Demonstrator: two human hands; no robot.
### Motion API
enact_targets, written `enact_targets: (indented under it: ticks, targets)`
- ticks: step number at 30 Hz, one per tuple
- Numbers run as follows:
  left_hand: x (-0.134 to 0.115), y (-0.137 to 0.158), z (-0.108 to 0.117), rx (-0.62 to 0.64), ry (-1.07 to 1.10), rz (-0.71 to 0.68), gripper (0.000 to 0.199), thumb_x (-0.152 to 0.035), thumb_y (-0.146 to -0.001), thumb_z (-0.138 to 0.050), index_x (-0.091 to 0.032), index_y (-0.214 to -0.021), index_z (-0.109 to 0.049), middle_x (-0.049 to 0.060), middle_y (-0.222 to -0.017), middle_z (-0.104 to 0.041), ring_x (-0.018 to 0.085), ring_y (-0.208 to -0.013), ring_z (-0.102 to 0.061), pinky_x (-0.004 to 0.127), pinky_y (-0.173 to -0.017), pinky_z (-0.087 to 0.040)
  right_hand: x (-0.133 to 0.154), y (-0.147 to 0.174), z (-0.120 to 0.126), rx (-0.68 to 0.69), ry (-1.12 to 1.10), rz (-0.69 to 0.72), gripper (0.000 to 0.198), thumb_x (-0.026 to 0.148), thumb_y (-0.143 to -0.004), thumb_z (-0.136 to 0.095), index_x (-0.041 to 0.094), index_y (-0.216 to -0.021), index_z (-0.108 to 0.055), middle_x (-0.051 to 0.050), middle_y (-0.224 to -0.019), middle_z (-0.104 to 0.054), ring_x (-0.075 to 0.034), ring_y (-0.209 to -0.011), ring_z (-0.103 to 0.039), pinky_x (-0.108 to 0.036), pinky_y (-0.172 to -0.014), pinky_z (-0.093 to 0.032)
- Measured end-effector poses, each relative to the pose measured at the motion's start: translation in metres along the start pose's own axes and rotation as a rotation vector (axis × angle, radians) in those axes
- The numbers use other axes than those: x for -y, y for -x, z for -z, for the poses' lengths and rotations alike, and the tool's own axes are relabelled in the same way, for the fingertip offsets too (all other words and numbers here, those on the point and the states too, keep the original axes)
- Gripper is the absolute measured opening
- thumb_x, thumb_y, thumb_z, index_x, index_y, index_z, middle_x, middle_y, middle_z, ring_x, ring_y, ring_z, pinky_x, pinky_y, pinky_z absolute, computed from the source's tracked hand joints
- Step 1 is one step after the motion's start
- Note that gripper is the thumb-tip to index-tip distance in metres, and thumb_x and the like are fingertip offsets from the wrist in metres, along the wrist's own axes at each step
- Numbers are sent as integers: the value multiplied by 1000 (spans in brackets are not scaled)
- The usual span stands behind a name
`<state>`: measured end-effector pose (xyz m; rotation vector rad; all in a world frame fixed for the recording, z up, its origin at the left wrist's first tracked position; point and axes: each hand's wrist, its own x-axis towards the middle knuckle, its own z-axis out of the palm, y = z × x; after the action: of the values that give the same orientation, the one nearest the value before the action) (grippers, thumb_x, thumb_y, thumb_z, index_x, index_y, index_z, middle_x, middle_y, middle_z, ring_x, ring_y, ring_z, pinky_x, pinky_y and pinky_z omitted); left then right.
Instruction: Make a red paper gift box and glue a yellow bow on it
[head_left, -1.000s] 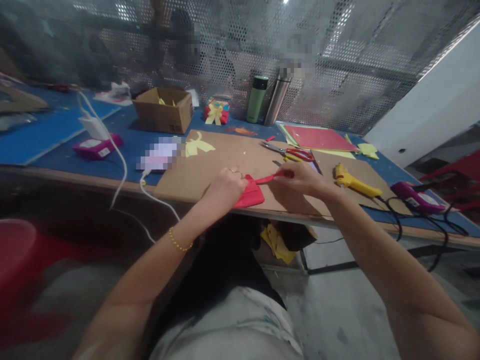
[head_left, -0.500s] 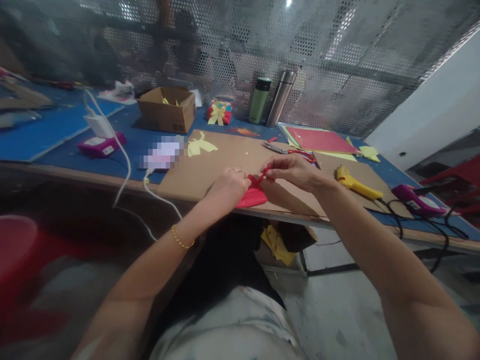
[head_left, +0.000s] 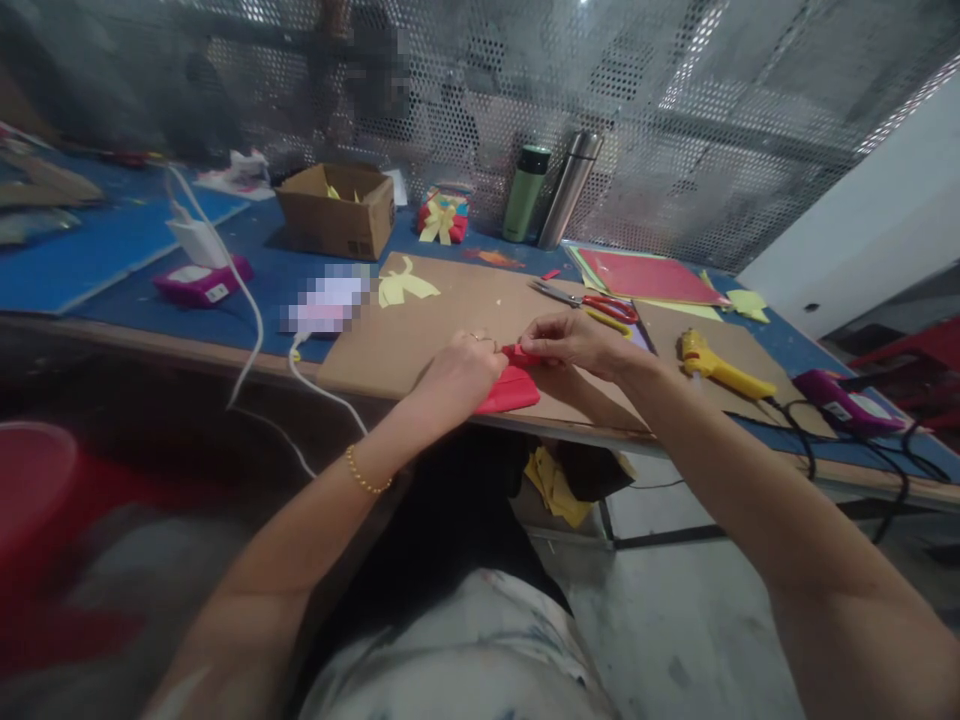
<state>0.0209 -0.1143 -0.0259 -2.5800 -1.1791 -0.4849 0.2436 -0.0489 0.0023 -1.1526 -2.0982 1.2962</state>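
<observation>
Reaches forward with left arm (head_left: 304,535) and right arm (head_left: 721,470), slanting both inward. Curls the left hand (head_left: 466,370) with its back upward; pinches thumb (head_left: 540,347) against fingers (head_left: 553,325) in the right hand (head_left: 574,340), just beside the left.

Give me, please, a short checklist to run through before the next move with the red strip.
1. Left hand steadying the red piece: ok.
2. Right hand gripping the red strip: ok.
3. Strip's alignment under the fingertips: cannot tell, mostly covered.
4. Red-handled scissors lying down, in neither hand: ok.
5. Yellow glue gun resting on the cardboard, not held: ok.
6. Glue gun hot: cannot tell.
</observation>
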Motion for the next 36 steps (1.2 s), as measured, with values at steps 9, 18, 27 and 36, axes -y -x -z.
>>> enact_targets:
  ticks: [9,18,27,36]
  targets:
    - [1,1,-1,-10,-24,-9,24,-6,-99,-60,-14,-86,-78,10,-78,-71,25,-86,-64,36,-76,-44,3,-4,-5,-25,158,-17,45,63,-74,-82,21,-73,-67,3,-63,-54,-10,-57,-43,-25,-50,-29]
    - [0,2,-2,-13,-33,5,24,-8,-100,-58,-15,-89,-78,11,-83,-73,25,-89,-64,36,-77,-45,9,-7,-7,-57,262,-37,40,60,-72,-79,22,-69,-67,0,-66,-59,-14,-63,-48,-29,-56,-34]
    - [1,2,-4,-24,-30,2,27,-9,-101,-56,-15,-87,-77,11,-77,-69,26,-88,-63,38,-77,-45,11,-9,-6,-41,352,-22,35,54,-73,-79,22,-67,-69,1,-64,-58,-14,-64,-49,-29,-58,-35]
    - [2,2,-5,-18,-10,9,25,-9,-101,-58,-15,-87,-78,11,-82,-72,25,-88,-64,37,-78,-46,7,-14,-5,-39,397,2,27,48,-73,-78,23,-66,-72,0,-63,-61,-15,-63,-49,-29,-56,-36]
